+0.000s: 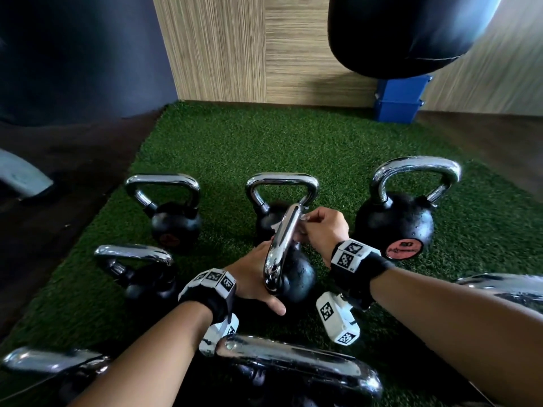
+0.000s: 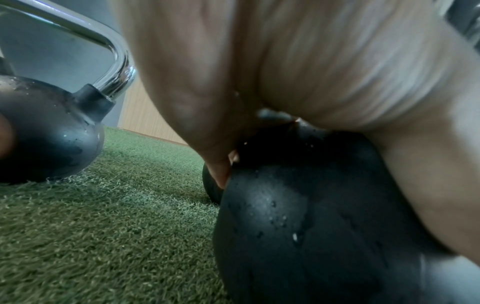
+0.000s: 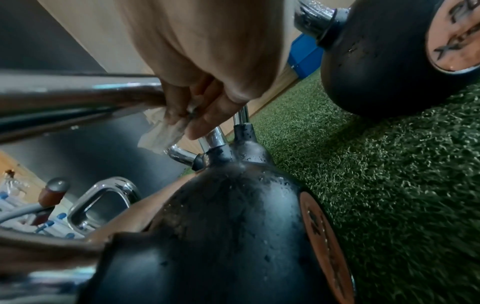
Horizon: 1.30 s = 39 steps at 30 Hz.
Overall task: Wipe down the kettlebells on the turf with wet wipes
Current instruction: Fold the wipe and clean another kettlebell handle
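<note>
Several black kettlebells with chrome handles stand on the green turf (image 1: 293, 148). The middle kettlebell (image 1: 298, 274) is wet with droplets, and its handle (image 1: 280, 248) runs toward me. My left hand (image 1: 252, 279) cups its black ball (image 2: 298, 226) from the left, thumb stretched along the near side. My right hand (image 1: 320, 230) pinches a crumpled white wet wipe (image 3: 161, 133) against the far end of the handle (image 3: 78, 92). In the head view the wet wipe (image 1: 302, 221) shows only as a small white scrap at the fingers.
More kettlebells ring the middle one: back left (image 1: 173, 221), back centre (image 1: 264, 195), a large one back right (image 1: 396, 224), one at left (image 1: 141, 277), one close in front (image 1: 293, 368). A black punching bag (image 1: 405, 33) hangs above a blue box (image 1: 399, 98). Dark floor borders the turf at left.
</note>
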Each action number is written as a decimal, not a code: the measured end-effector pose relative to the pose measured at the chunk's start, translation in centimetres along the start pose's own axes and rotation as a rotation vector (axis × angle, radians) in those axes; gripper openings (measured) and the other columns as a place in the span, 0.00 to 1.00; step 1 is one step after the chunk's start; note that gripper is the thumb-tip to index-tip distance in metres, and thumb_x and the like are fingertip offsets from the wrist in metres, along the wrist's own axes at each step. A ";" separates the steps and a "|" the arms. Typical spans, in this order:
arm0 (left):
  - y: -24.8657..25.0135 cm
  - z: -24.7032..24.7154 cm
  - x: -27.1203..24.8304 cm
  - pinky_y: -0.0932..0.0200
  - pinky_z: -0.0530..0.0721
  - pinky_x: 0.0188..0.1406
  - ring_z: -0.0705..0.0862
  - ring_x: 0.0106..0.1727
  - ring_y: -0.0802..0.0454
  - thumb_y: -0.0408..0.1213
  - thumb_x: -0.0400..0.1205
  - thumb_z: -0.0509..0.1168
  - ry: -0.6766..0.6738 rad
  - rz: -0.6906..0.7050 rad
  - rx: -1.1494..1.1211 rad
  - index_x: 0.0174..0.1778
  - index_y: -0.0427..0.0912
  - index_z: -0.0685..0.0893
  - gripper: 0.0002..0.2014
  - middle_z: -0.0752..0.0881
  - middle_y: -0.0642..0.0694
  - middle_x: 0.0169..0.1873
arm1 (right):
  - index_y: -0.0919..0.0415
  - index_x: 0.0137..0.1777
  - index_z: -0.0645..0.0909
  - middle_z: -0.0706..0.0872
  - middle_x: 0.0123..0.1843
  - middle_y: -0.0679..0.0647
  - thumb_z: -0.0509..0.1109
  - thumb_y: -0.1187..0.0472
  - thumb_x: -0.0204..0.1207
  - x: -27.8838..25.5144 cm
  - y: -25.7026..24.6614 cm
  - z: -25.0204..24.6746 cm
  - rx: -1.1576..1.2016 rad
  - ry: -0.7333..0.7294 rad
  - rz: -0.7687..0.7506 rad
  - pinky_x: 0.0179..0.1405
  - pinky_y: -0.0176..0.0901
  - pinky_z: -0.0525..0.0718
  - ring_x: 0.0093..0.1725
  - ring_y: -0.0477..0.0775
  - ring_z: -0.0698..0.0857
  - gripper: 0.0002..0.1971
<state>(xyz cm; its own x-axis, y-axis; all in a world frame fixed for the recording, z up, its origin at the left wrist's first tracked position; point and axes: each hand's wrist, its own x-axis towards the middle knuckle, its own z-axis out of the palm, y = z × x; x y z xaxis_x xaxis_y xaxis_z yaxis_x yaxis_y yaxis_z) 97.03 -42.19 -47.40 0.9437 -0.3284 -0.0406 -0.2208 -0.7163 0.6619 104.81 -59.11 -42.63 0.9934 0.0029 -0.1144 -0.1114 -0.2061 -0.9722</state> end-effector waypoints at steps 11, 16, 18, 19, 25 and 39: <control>-0.5 0.2 0.1 0.58 0.69 0.83 0.69 0.77 0.63 0.61 0.51 0.88 -0.020 -0.052 0.132 0.83 0.64 0.59 0.65 0.68 0.63 0.77 | 0.63 0.33 0.83 0.91 0.28 0.62 0.78 0.64 0.64 0.2 0.4 0.4 -0.252 -0.091 0.056 0.35 0.63 0.93 0.25 0.58 0.89 0.06; 0.9 -0.8 -1.0 0.67 0.68 0.75 0.69 0.71 0.68 0.63 0.53 0.87 -0.088 -0.089 0.250 0.82 0.67 0.57 0.63 0.65 0.69 0.75 | 0.64 0.40 0.83 0.92 0.32 0.61 0.76 0.63 0.64 -0.3 -0.1 0.1 -0.362 -0.149 0.033 0.36 0.57 0.94 0.29 0.58 0.90 0.07; 1.9 -2.1 -1.9 0.67 0.70 0.74 0.71 0.68 0.70 0.66 0.54 0.85 -0.160 -0.103 0.246 0.80 0.70 0.60 0.59 0.67 0.75 0.69 | 0.62 0.45 0.83 0.90 0.41 0.59 0.74 0.63 0.70 -0.1 -0.7 -0.5 -0.501 -0.131 -0.110 0.42 0.54 0.92 0.39 0.60 0.90 0.06; 2.3 -2.9 -2.4 0.64 0.72 0.76 0.74 0.69 0.69 0.68 0.55 0.84 -0.185 -0.114 0.234 0.81 0.70 0.60 0.59 0.70 0.76 0.70 | 0.62 0.49 0.82 0.89 0.45 0.60 0.74 0.64 0.72 0.0 -1.0 -1.0 -0.563 -0.121 -0.207 0.44 0.53 0.91 0.43 0.61 0.89 0.07; 6.0 -5.9 -4.5 0.63 0.84 0.68 0.87 0.62 0.70 0.68 0.59 0.83 0.050 -0.213 -0.016 0.83 0.62 0.70 0.55 0.90 0.58 0.65 | 0.46 0.79 0.73 0.86 0.46 0.53 0.66 0.76 0.76 0.8 -3.9 -2.6 -0.859 -0.373 -0.586 0.41 0.41 0.84 0.40 0.53 0.87 0.35; 11.5 -9.3 -1.8 0.54 0.86 0.55 0.89 0.61 0.46 0.50 0.64 0.84 -0.102 -0.403 0.746 0.69 0.64 0.83 0.36 0.91 0.52 0.58 | 0.66 0.46 0.86 0.90 0.44 0.60 0.71 0.62 0.74 -1.7 -7.9 -4.8 -1.314 -0.453 -0.700 0.38 0.43 0.87 0.46 0.60 0.92 0.07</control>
<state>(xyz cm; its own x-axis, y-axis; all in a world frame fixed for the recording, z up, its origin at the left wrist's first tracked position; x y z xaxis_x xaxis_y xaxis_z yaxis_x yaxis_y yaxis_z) 95.10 -44.08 -32.79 0.9660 0.0100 -0.2583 -0.0116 -0.9966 -0.0819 104.13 -62.19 -33.82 0.7179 0.6959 -0.0166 0.6954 -0.7180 -0.0282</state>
